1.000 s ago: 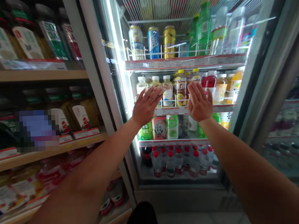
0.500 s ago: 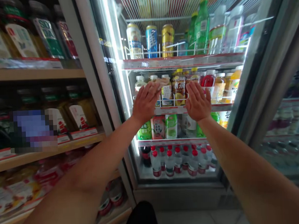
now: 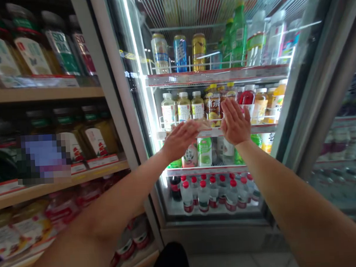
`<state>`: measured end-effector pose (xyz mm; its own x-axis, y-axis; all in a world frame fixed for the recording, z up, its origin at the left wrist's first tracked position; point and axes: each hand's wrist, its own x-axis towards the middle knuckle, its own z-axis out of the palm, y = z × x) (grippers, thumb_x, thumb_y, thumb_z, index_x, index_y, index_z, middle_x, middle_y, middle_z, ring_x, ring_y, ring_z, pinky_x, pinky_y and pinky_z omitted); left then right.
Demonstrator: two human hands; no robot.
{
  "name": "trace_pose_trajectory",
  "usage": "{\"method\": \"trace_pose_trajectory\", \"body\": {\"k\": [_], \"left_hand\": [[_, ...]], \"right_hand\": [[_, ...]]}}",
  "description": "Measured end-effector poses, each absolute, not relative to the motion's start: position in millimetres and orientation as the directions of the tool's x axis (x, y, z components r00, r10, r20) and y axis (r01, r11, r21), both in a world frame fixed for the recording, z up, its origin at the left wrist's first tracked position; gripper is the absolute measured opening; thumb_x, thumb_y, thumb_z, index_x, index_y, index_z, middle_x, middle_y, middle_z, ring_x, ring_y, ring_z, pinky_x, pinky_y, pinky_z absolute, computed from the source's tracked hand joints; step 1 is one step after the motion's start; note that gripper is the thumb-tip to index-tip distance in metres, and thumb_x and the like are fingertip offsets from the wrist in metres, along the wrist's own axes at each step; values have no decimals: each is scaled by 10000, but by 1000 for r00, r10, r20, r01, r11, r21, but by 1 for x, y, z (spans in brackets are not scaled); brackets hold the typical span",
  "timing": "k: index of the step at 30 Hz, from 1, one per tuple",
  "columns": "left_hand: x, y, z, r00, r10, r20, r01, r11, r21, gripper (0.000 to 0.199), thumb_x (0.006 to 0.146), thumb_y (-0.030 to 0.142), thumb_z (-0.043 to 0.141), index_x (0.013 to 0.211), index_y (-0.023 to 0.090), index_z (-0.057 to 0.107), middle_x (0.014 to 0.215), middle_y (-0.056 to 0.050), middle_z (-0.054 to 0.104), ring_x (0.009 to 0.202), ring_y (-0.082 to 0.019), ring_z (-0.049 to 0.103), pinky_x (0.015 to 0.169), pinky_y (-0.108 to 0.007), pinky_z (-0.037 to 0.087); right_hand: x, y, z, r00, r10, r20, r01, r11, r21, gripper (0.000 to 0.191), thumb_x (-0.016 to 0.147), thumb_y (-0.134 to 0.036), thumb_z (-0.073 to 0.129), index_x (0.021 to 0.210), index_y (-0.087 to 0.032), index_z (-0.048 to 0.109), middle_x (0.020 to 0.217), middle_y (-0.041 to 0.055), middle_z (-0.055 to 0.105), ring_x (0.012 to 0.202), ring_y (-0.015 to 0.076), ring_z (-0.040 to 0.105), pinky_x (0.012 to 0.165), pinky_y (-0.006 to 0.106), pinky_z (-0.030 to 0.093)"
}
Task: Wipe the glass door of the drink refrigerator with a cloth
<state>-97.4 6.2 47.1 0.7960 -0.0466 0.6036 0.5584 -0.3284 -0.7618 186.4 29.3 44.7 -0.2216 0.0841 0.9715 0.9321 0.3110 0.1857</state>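
Note:
My left hand lies flat against the glass door of a lit drinks fridge, pressing on a pale, blurred cloth that shows at its fingertips. The hand covers part of the shelf edge and some green and red drinks behind the glass. Further right, my right hand rests palm-forward on the same glass, fingers stretched and holding nothing. Behind the glass between and above the hands are bottles of brown tea and pale yellow drinks.
Cans and green bottles stand on the upper fridge shelf, red-capped water bottles at the bottom. A wooden shelf of bottles is on the left. A metal door frame runs down the right. A dark knee shows below.
My left hand has slid down and slightly right over the glass with the cloth, uncovering the pale yellow bottles. My right hand has stayed nearly in place.

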Motion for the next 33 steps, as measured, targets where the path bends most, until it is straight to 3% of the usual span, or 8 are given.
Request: {"method": "trace_pose_trajectory", "body": {"k": [3,8,10,12,16,24,29,33], "left_hand": [[-100,2,36,943,-31,332,296,-384,-875,400,1025,142,488,1403,231,583,1596,16,445,1557,-172,221,1323,-414,164],[-105,9,78,613,25,790,746,-349,-567,555,1014,77,406,1544,240,433,1623,-56,398,1570,-223,186,1313,-535,127],[-102,10,79,513,23,858,811,-340,-476,582,995,63,401,1561,197,406,1640,-90,361,1581,-246,119,1309,-544,128],[-98,8,63,613,13,790,740,-361,-567,536,990,70,441,1519,153,463,1629,-100,384,1582,-244,90,1317,-496,135],[-98,1,33,921,-7,389,352,-413,-840,410,1011,122,510,1406,205,576,1597,-11,446,1556,-187,238,1325,-420,146],[-95,8,69,563,-12,827,780,-322,-536,554,971,67,484,1515,166,462,1611,-96,419,1576,-255,165,1303,-493,187],[-88,5,34,852,-101,514,438,-401,-805,349,1018,111,516,1351,165,606,1520,-41,551,1489,-224,399,1284,-409,277],[-75,1,51,674,-136,726,554,-558,-618,450,1074,135,381,1510,216,460,1481,-64,582,1389,-196,525,1174,-380,456]], "right_hand": [[186,29,44,-220,78,972,933,309,186,596,1018,-305,369,1605,-217,318,1623,68,414,1531,226,332,1266,505,192],[187,28,44,-214,106,971,931,323,170,609,1018,-310,356,1619,-238,282,1636,63,393,1535,235,322,1264,519,197],[187,27,44,-208,107,972,931,328,163,613,1016,-309,361,1620,-238,279,1639,63,389,1537,238,319,1264,518,199],[187,28,45,-209,105,972,929,332,164,616,1013,-304,370,1619,-233,283,1638,67,390,1536,239,319,1266,515,194],[186,29,45,-215,102,971,928,333,171,617,1012,-297,371,1619,-233,283,1635,66,396,1535,235,322,1272,511,177],[187,29,44,-235,54,970,930,302,208,599,1017,-295,374,1607,-208,314,1623,69,412,1533,226,327,1266,491,197],[187,30,44,-224,58,973,930,313,196,598,1021,-295,368,1611,-221,305,1626,66,410,1532,229,329,1268,496,188],[187,29,44,-231,70,970,928,315,198,612,1024,-297,360,1624,-227,266,1633,65,400,1536,224,319,1270,490,188]]}}
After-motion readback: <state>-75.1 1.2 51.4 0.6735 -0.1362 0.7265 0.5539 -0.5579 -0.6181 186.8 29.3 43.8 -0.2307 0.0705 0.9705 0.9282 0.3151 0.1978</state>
